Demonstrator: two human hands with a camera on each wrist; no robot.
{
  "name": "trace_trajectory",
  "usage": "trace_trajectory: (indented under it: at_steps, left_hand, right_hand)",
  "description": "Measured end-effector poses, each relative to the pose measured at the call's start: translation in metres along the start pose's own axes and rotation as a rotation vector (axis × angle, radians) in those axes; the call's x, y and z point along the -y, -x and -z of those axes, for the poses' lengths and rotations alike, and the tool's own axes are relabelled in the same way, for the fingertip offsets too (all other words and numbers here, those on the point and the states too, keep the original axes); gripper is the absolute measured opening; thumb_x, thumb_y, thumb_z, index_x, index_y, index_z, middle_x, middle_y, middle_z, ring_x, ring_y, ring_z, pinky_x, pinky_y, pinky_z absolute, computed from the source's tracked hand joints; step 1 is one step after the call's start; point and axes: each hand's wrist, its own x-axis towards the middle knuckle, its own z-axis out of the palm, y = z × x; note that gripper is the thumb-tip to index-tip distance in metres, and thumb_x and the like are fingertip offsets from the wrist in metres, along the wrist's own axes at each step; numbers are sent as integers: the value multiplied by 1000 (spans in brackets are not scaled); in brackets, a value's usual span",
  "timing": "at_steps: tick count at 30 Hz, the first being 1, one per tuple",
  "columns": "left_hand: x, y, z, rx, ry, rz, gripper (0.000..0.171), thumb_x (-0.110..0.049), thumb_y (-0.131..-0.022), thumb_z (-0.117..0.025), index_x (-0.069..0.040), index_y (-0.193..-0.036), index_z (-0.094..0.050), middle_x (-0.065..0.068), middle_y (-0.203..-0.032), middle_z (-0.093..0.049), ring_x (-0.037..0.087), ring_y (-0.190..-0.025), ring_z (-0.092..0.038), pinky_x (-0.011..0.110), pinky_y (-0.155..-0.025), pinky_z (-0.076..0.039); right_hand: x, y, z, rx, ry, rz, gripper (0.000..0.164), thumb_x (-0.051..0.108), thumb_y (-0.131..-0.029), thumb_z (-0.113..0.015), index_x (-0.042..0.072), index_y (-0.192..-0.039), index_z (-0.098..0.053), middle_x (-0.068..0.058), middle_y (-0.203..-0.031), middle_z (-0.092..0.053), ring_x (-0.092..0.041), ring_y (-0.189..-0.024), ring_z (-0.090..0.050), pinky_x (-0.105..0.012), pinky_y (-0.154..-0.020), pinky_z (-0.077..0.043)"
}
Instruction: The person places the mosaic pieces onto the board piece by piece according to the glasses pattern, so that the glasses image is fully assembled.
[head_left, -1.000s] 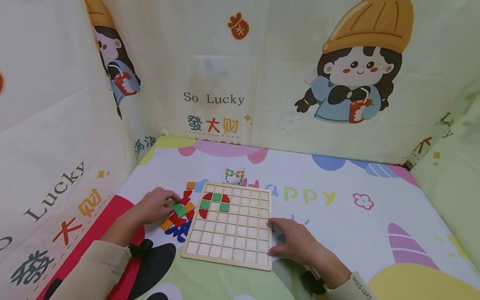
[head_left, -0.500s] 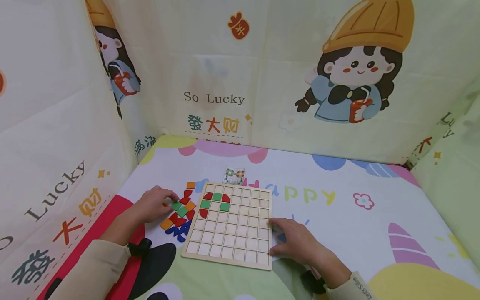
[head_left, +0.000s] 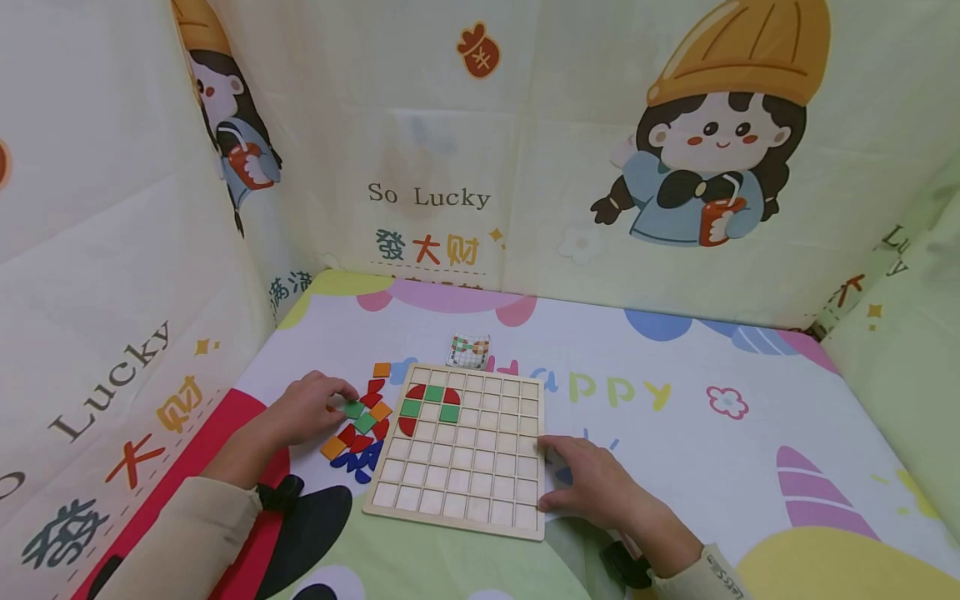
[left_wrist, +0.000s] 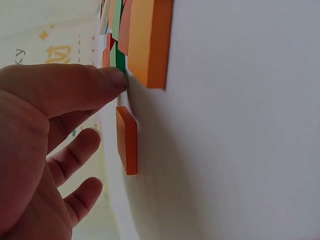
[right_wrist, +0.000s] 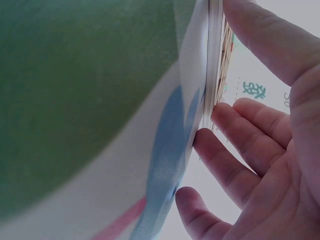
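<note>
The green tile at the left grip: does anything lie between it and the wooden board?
Yes: an orange tile lies between the green tile and the wooden board, with a red piece beside it.

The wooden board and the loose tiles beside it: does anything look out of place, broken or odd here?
Nothing looks broken or seriously wrong. The only untidy part is the loose tiles, jumbled at different angles left of the wooden board; the set tiles sit neatly within its squares.

"So Lucky" [head_left: 429, 197], "發大财" [head_left: 426, 250] on backdrop [head_left: 555, 158], "Happy" [head_left: 583, 388] on tablecloth [head_left: 675, 454]
</note>
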Motion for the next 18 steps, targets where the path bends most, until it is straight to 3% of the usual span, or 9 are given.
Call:
trace_trajectory:
  at_steps: [10, 18]
  left_hand:
    - [2, -1, 3, 2, 16, 26, 30, -7, -80, -81, -4, -108, -71, 15, -105, -60, 37, -107, -52, 40, -73, -59]
    - [-7, -1, 9, -11, 11, 3, 32, -9, -80, -82, -5, -109, -71, 15, -108, -60, 35, -108, -52, 40, -74, -59]
  right_hand:
    - [0, 0, 0, -4, 0, -3, 75, 34, -70, -91, 6, -133, -59, -9, -131, -62, -34, -122, -55, -54, -101, -42]
    - [2, 0, 1, 1, -1, -8, 76, 34, -70, -91, 6, -133, -59, -9, -132, -61, -35, -123, -54, -54, -102, -42]
